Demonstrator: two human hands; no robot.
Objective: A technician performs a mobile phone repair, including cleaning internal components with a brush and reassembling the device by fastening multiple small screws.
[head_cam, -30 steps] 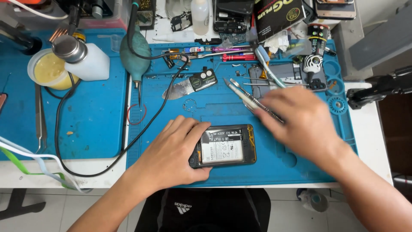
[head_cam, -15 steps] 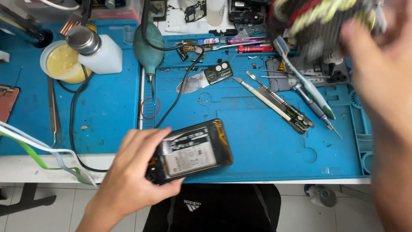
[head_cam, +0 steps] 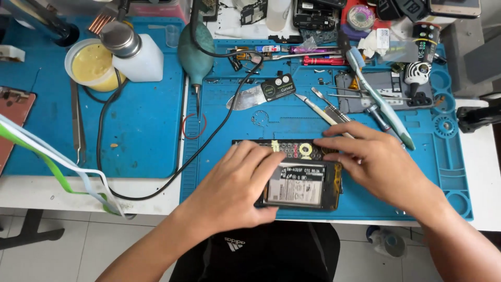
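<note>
A person's left hand (head_cam: 235, 183) grips the left end of an opened phone (head_cam: 302, 185), back cover off and battery showing, on a blue repair mat (head_cam: 229, 156). The right hand (head_cam: 376, 162) comes in from three o'clock, fingers loosely extended, fingertips on the phone's upper right edge and a dark strip (head_cam: 284, 148) at twelve o'clock; whether it pinches anything cannot be told. The phone's long axis runs nine to three. Both hands touch it. Tweezers (head_cam: 321, 112) and a green blower (head_cam: 194, 49) lie beyond.
</note>
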